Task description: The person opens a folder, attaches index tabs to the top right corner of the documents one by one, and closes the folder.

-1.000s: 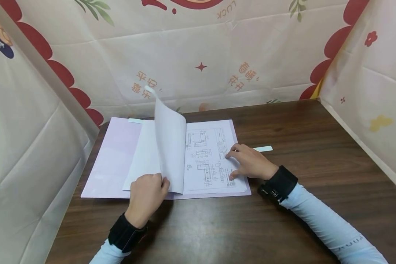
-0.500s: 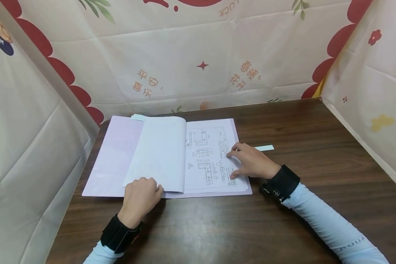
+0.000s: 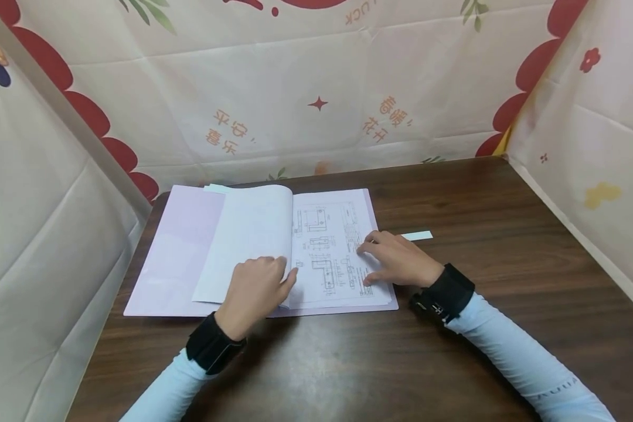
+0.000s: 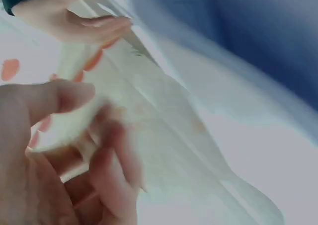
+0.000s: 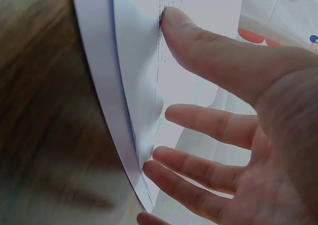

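Observation:
A purple folder (image 3: 176, 249) lies open on the wooden table. Its right page (image 3: 332, 217) carries printed technical drawings; the turned left-hand sheet (image 3: 255, 228) shows a blank back and bulges near the spine. My left hand (image 3: 255, 293) is over the lower part of that sheet beside the spine. In the left wrist view its fingers are loosely bent, thumb apart, holding nothing. My right hand (image 3: 401, 258) rests at the right page's outer edge. The right wrist view shows its spread fingers (image 5: 213, 125), with thumb and fingertips at the paper.
A pale green strip (image 3: 418, 235) sticks out past the folder's right side, partly under the right hand. Another pale green edge (image 3: 216, 188) shows at the top left of the sheets. A printed cloth (image 3: 316, 70) hangs behind the dark wooden table (image 3: 337, 363).
The raised sheet has come down flat onto the left side. My left hand went left with it, then moved right, to the spine. The right hand has stayed in place.

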A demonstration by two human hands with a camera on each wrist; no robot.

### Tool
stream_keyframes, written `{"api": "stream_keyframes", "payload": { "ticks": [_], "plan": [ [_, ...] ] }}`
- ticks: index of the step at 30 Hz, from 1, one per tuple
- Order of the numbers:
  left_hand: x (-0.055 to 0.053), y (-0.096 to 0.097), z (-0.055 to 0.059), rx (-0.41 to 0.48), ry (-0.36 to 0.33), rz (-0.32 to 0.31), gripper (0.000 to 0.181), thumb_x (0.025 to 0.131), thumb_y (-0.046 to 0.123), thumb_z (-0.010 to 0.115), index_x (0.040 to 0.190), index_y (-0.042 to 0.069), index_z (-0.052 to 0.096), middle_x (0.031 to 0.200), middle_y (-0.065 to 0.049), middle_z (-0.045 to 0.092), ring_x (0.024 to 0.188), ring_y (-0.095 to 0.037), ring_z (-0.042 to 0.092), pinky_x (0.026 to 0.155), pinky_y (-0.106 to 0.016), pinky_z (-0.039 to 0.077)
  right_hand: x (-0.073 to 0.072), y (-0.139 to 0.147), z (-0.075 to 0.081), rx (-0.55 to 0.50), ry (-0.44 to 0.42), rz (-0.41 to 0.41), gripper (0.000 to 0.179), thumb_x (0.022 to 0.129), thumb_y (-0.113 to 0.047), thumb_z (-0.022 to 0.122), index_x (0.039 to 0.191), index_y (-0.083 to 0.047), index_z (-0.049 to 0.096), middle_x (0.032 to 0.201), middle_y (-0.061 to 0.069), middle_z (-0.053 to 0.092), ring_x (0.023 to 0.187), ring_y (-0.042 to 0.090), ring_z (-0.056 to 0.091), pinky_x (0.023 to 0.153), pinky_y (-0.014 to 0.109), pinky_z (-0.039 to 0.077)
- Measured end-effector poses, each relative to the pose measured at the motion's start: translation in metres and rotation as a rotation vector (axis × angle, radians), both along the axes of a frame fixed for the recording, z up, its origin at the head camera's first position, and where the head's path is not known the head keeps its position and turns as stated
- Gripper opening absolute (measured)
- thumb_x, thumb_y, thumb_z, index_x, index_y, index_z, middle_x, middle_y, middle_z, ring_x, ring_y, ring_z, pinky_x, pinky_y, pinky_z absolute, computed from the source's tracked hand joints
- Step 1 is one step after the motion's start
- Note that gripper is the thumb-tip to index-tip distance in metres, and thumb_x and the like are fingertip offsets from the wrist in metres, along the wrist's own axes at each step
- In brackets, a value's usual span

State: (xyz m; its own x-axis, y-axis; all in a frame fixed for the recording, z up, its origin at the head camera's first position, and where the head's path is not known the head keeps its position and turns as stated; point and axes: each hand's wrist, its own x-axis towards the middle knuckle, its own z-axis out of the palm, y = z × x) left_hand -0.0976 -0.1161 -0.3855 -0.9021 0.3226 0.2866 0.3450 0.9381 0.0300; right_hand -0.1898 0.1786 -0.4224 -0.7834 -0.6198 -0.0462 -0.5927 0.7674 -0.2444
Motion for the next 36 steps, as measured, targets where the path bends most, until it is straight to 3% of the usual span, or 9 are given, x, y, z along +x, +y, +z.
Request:
{"api": "stream_keyframes", "payload": {
  "ticks": [4, 8, 13, 16, 20, 23, 26, 32, 36],
  "plan": [
    [-0.006, 0.024, 0.013, 0.008, 0.023, -0.072, 0.031, 0.098, 0.036, 0.070, 0.107, 0.006, 0.070, 0.073, -0.007, 0.064, 0.049, -0.013, 0.044, 0.045, -0.021, 0.035, -0.004, 0.005, 0.002, -0.036, 0.030, -0.021, 0.059, 0.078, -0.040, 0.091, 0.126, -0.013, 0.073, 0.130, 0.014, 0.064, 0.106, 0.028, 0.059, 0.090, 0.044, 0.052],
    [-0.013, 0.048, 0.023, 0.007, 0.025, -0.140, 0.035, 0.098, 0.039, 0.069, 0.115, 0.009, 0.069, 0.086, -0.007, 0.069, 0.057, -0.014, 0.053, 0.050, -0.021, 0.044, -0.021, 0.026, 0.007, -0.116, 0.057, -0.128, 0.039, 0.090, -0.032, 0.081, 0.121, -0.010, 0.074, 0.122, 0.013, 0.066, 0.099, 0.026, 0.062, 0.086, 0.044, 0.055],
    [-0.019, 0.083, 0.032, -0.047, 0.005, -0.244, 0.038, 0.100, 0.042, 0.063, 0.121, 0.011, 0.069, 0.092, -0.006, 0.069, 0.073, -0.018, 0.060, 0.057, -0.026, 0.051, -0.042, 0.066, 0.012, -0.169, 0.055, -0.341, 0.023, 0.098, -0.025, 0.072, 0.107, -0.004, 0.072, 0.097, 0.014, 0.068, 0.082, 0.027, 0.060, 0.071, 0.041, 0.051],
    [-0.022, 0.106, 0.035, -0.127, -0.033, -0.277, 0.042, 0.101, 0.046, 0.060, 0.126, 0.013, 0.068, 0.102, -0.005, 0.069, 0.086, -0.021, 0.062, 0.067, -0.030, 0.055, -0.051, 0.083, 0.010, -0.168, 0.001, -0.437, 0.032, 0.097, -0.033, 0.073, 0.099, -0.002, 0.068, 0.084, 0.015, 0.066, 0.074, 0.028, 0.057, 0.063, 0.038, 0.046],
    [-0.025, 0.132, 0.035, -0.331, -0.098, -0.321, 0.052, 0.100, 0.057, 0.057, 0.131, 0.016, 0.066, 0.127, -0.003, 0.066, 0.109, -0.022, 0.062, 0.084, -0.039, 0.056, -0.057, 0.090, 0.000, -0.153, -0.095, -0.494, 0.048, 0.092, -0.049, 0.075, 0.092, -0.002, 0.066, 0.081, 0.013, 0.063, 0.072, 0.028, 0.056, 0.059, 0.034, 0.043],
    [-0.029, 0.150, 0.030, -0.456, -0.135, -0.363, 0.059, 0.100, 0.066, 0.052, 0.134, 0.020, 0.066, 0.140, -0.001, 0.063, 0.121, -0.020, 0.060, 0.092, -0.040, 0.054, -0.058, 0.090, -0.008, -0.138, -0.128, -0.504, 0.051, 0.088, -0.052, 0.078, 0.090, -0.003, 0.064, 0.080, 0.011, 0.062, 0.071, 0.026, 0.056, 0.059, 0.033, 0.043],
    [-0.040, 0.165, 0.022, -0.509, -0.182, -0.387, 0.066, 0.100, 0.070, 0.046, 0.142, 0.022, 0.062, 0.148, 0.001, 0.059, 0.130, -0.019, 0.055, 0.098, -0.039, 0.051, -0.057, 0.090, -0.011, -0.137, -0.125, -0.507, 0.046, 0.089, -0.046, 0.080, 0.089, -0.003, 0.062, 0.079, 0.012, 0.061, 0.071, 0.027, 0.055, 0.060, 0.034, 0.042],
    [-0.070, 0.180, -0.002, -0.532, -0.283, -0.381, 0.076, 0.100, 0.074, 0.037, 0.156, 0.023, 0.047, 0.156, 0.005, 0.050, 0.139, -0.019, 0.045, 0.107, -0.038, 0.046, -0.059, 0.091, -0.009, -0.149, -0.135, -0.506, 0.035, 0.092, -0.034, 0.079, 0.094, -0.002, 0.063, 0.085, 0.013, 0.062, 0.076, 0.028, 0.055, 0.065, 0.035, 0.043],
    [-0.084, 0.183, -0.020, -0.530, -0.252, -0.375, 0.077, 0.101, 0.074, 0.033, 0.158, 0.023, 0.043, 0.156, 0.005, 0.049, 0.139, -0.022, 0.042, 0.108, -0.039, 0.045, -0.059, 0.092, -0.007, -0.153, -0.157, -0.502, 0.032, 0.094, -0.030, 0.076, 0.098, -0.002, 0.064, 0.091, 0.015, 0.062, 0.079, 0.029, 0.055, 0.068, 0.037, 0.043]
  ]
}}
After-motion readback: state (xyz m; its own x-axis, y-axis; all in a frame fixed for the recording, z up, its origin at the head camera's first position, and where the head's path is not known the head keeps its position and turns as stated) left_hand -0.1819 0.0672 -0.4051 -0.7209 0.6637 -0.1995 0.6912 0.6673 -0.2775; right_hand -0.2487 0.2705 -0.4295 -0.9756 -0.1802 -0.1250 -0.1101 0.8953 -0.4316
